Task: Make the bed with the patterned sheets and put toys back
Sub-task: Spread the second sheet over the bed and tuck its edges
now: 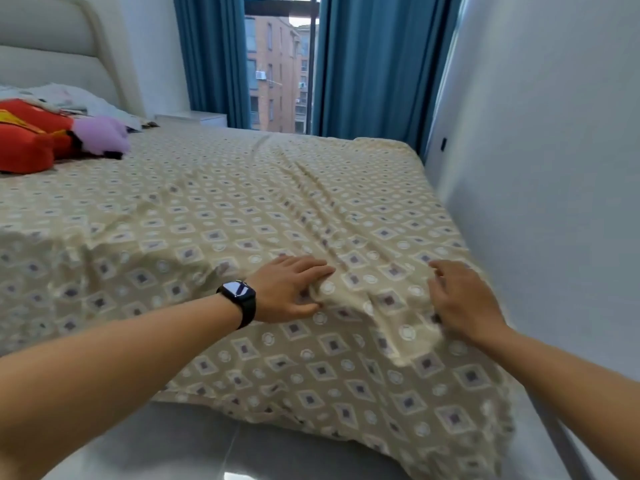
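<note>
The patterned sheet (214,216) covers the bed, rumpled near right. Far left lie a red plush toy (31,136) and purple toy (102,133). Left hand (291,289) pinches a fold; right hand (460,303) presses, fingers loosely spread.

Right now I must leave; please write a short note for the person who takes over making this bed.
Left hand: fingers pinch a raised fold of the patterned sheet near the foot edge.
Right hand: fingers rest on the same fold, blurred; grip unclear.
Done: the sheet is spread over the bed and hangs over the foot.
Left: smooth the ridges running up the middle and the bumps at left. The red toy and purple toy lie near the headboard, not yet put back.
</note>
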Available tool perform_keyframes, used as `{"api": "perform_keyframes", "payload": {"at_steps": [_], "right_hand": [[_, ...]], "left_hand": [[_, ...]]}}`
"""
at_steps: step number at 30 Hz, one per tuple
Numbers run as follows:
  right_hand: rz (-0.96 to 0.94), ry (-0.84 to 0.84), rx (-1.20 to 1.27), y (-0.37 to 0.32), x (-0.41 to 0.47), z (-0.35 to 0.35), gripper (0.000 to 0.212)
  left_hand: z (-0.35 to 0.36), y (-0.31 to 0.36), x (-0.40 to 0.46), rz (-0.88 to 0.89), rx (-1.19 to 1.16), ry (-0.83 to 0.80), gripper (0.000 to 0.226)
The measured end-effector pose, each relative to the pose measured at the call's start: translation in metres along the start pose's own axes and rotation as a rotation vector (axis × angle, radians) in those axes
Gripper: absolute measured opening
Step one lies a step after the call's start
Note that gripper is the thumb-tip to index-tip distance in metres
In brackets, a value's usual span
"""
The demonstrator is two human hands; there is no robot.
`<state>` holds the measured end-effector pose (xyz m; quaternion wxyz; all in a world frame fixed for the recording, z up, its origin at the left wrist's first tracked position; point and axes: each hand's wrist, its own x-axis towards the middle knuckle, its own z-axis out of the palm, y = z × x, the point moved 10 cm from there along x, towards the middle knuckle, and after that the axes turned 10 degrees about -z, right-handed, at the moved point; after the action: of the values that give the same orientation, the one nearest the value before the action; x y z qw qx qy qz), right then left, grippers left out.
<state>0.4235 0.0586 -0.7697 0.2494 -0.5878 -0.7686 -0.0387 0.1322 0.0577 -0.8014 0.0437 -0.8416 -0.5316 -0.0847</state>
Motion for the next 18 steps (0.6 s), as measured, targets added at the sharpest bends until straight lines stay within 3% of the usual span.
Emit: {"api": "perform_keyframes", "payload": {"at_steps": [3, 6, 10, 14, 18], "right_hand": [[0.409, -0.004, -0.077, 0.081, -0.02, -0.023, 0.05], [0.74, -0.058, 0.232, 0.133, -0.037, -0.008, 0.048], [0.866, 0.022, 0.624, 0.14, -0.034, 0.02, 0.045], [0.886, 0.023, 0.729, 0.133, -0.027, 0.025, 0.061], [0.871, 0.047, 0.678, 0.141, -0.019, 0.016, 0.027]], "left_hand": [[0.001, 0.009, 0.014, 0.0, 0.023, -0.066, 0.083], [0.009, 0.02, 0.031, -0.018, 0.035, -0.088, 0.091], [0.017, 0.024, 0.042, -0.033, 0.074, -0.081, 0.097], [0.02, 0.023, 0.04, -0.035, 0.075, -0.081, 0.098], [0.016, 0.025, 0.039, -0.042, 0.075, -0.074, 0.098]]}}
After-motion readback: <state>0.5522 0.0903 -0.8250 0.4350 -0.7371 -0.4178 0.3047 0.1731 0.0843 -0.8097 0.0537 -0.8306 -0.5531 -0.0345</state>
